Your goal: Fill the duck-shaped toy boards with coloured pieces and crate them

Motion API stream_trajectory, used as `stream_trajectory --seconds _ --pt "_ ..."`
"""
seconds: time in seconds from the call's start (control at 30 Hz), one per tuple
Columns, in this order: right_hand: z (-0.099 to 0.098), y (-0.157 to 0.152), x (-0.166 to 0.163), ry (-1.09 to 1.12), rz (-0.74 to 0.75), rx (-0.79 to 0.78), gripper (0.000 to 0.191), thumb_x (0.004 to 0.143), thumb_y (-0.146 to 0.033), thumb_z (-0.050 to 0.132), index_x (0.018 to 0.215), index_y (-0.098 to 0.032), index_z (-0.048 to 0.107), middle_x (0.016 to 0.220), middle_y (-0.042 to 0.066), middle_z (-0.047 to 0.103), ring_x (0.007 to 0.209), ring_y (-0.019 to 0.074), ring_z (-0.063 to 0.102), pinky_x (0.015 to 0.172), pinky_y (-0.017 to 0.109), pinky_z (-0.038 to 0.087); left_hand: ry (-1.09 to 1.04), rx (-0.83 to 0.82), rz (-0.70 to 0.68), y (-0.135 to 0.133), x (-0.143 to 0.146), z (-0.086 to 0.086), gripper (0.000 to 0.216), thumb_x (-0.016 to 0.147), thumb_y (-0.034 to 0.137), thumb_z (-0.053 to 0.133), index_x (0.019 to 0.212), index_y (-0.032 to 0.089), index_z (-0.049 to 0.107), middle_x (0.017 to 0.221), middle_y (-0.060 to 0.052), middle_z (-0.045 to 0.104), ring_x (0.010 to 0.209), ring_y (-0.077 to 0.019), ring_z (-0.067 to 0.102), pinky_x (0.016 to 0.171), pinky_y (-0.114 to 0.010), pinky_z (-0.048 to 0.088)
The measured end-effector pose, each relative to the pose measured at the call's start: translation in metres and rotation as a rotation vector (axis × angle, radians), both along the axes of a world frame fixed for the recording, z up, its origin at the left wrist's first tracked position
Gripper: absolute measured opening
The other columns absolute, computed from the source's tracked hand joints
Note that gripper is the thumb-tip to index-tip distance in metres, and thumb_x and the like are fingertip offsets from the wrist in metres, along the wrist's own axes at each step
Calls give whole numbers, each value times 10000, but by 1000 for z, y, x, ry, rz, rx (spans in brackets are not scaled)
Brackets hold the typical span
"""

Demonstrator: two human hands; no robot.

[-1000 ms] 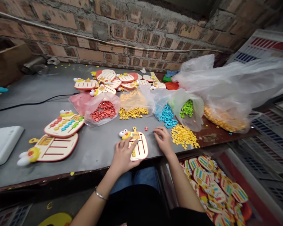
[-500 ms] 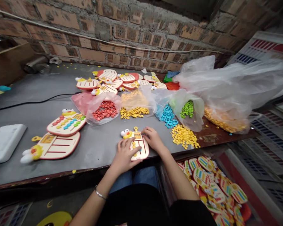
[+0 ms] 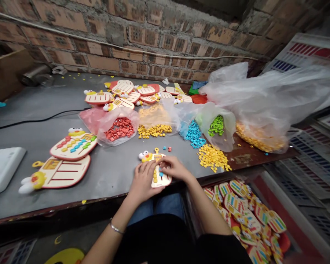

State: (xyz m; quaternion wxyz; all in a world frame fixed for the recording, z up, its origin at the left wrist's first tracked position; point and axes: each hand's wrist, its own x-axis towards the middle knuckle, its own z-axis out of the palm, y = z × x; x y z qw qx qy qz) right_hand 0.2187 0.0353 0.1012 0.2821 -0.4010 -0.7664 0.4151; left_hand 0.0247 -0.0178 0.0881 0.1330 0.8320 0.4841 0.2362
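1. The left hand (image 3: 142, 180) lies flat on the near left part of a toy board (image 3: 157, 171), fingers spread and pointing away from the person. It presses on the board rather than closing around it.
2. The right hand (image 3: 175, 168) comes in from the right, its fingers curled and their tips bent down onto the middle of the board.
3. A blue bead (image 3: 161, 174) sits right at those fingertips. Whether they pinch it or only touch it cannot be told.
4. The board lies flat on the grey table (image 3: 112, 172), close to the near edge, between the two hands and partly under both. Its yellow duck head (image 3: 145, 157) points to the far left, clear of the fingers.
5. A few yellow beads show on the board just beside the left fingers.
6. Two loose beads (image 3: 169, 149), red and blue, lie on the table just beyond the board.
7. A loose heap of yellow beads (image 3: 213, 158) lies to the right of the right hand, near but apart from it.
8. Farther back stand open bags of red beads (image 3: 120, 129), yellow beads (image 3: 154, 130), blue beads (image 3: 194, 134) and green beads (image 3: 217, 125).
9. Well to the left lie a beaded board (image 3: 74, 145) and, nearer the person, a bare board (image 3: 61, 173).
10. Below the table's right edge, a bin of finished boards (image 3: 247, 212) shows.
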Motion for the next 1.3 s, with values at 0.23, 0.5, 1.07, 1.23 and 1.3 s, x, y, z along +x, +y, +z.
stream_trajectory --seconds 0.23,0.5,1.07,1.23,1.3 --pt "-7 35 21 24 -383 216 161 861 -245 584 963 -184 692 895 67 674 798 186 594 755 329 483 36 14 -27 1 -1 -1 664 705 481 675 1298 236 502 1417 -121 444 1267 -331 382 1046 -496 257" --pt "-6 60 -1 -161 -277 412 136 849 -101 558 841 -181 669 902 78 649 899 204 582 833 355 475 62 37 -55 0 -3 1 451 751 474 663 1159 287 625 1431 -114 412 1274 -349 353 1025 -523 277" --pt "-12 -4 14 -98 -239 338 223 830 -158 618 1047 -208 628 882 55 668 857 212 591 780 361 487 42 30 -40 0 -1 0 594 708 461 698 1216 202 530 1407 -134 450 1257 -329 379 1029 -488 287" --pt "-12 -6 0 -3 -252 221 342 781 -179 669 1113 -206 591 980 52 678 903 205 625 835 352 478 30 19 -30 0 0 -1 689 697 444 706 1282 184 452 1406 -132 462 1264 -315 385 1032 -467 279" --pt "-10 -7 -1 0 -169 212 288 771 -193 683 1052 -207 618 938 41 690 900 207 627 849 357 468 33 19 -19 0 1 0 714 709 437 699 1318 184 424 1400 -132 472 1263 -310 393 1039 -461 273"
